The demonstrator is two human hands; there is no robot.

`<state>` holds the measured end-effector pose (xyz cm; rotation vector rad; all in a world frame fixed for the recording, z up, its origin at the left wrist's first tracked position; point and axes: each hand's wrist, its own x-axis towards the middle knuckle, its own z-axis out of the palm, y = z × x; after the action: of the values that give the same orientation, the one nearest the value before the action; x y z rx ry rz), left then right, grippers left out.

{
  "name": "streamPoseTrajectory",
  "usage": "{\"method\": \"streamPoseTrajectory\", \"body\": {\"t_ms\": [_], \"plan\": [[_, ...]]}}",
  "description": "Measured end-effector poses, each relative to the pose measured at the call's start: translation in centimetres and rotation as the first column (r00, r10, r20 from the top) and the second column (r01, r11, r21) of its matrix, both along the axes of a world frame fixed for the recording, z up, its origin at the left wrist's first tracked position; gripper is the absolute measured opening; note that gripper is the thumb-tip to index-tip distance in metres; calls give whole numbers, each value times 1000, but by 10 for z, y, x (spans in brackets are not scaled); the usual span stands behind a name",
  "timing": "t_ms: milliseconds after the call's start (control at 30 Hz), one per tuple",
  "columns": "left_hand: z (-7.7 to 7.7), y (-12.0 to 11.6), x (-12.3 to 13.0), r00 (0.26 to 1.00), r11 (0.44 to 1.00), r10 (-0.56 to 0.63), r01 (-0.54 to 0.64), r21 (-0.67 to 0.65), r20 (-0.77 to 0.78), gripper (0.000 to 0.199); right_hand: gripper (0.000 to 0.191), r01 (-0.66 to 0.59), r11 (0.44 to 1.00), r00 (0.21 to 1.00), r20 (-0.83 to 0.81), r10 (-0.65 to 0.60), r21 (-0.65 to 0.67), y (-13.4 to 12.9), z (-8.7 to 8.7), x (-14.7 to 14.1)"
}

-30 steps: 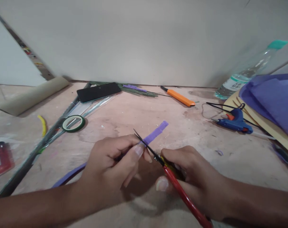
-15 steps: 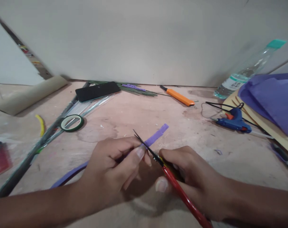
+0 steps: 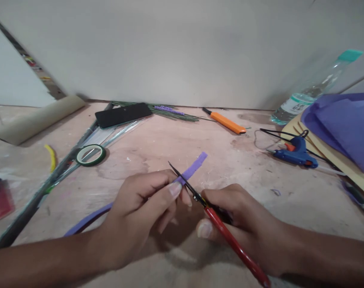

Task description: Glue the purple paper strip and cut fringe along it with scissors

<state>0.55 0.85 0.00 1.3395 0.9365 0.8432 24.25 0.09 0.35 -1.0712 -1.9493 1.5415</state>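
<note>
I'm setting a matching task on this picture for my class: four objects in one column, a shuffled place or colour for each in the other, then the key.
Column 1
1. scissors
2. purple strip
3. glue gun
4. bottle

Column 2
A. blue, with an orange trigger
B. pinched in the left hand
C. topped with a green cap
D. held in the right hand

Pairs: 1-D, 2-B, 3-A, 4-C

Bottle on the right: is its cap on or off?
On: the teal cap sits at the top of the bottle's neck.
</note>
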Motion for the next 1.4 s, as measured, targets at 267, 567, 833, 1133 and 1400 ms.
{"method": "streamPoseTrajectory", "body": {"t_ms": [267, 567, 833, 1133, 1400], "plan": [[2, 1, 3, 999, 999, 35, -36, -4, -12, 33, 61, -28, 1000, 999, -23, 27, -5, 0, -2, 1], [4, 3, 0, 993, 991, 84, -75, 108, -81, 37, 61, -12, 1000, 1000, 20, 13, -10, 0, 1, 1], [4, 1, 0, 993, 994, 44, -33, 108, -105, 38, 52, 20, 976, 995, 94, -42, 219, -1, -5, 2], [10, 7, 5, 987, 956, 80, -37, 291, -140, 45, 55, 17, 977, 991, 128, -45, 210, -3, -7, 4], [9, 5, 5, 993, 957, 52, -17, 291, -111, 30, 59, 14, 980, 995, 89, -32, 200, -2, -10, 3]]}}
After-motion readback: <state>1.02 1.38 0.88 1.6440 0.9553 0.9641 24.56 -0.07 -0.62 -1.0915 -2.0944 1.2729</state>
